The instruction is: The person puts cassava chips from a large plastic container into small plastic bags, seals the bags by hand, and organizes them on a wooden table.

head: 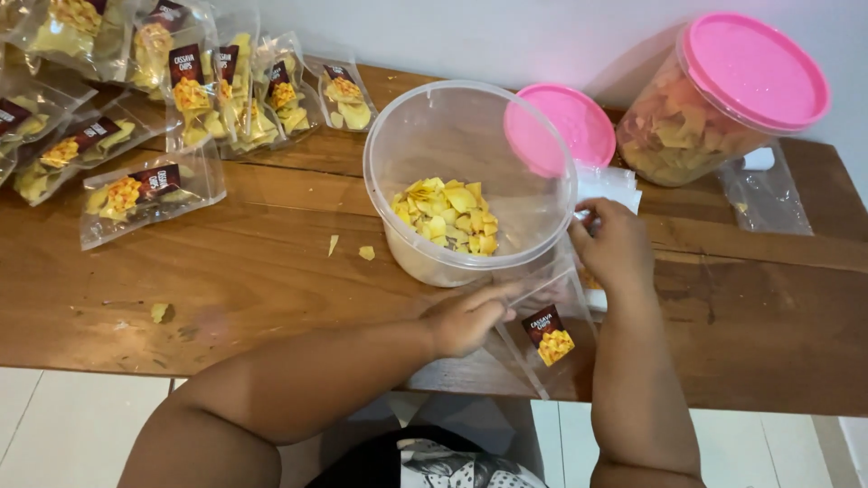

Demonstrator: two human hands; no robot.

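Observation:
A clear round tub [398, 136] tilted toward me holds yellow chips [449, 215] at its bottom. In front of it lies an empty clear pouch with a dark label [550, 333]. My left hand [466, 318] grips the pouch's left edge near the tub's base. My right hand [615, 244] holds the pouch's upper right edge beside the tub's rim. The pouch mouth points toward the tub.
Several filled chip pouches [145, 185] lie across the left of the wooden table [271, 271]. A pink lid [565, 126] leans behind the tub. A closed pink-lidded jar of chips [714, 99] lies tilted at the back right, by empty bags [768, 194]. Crumbs [365, 253] dot the table.

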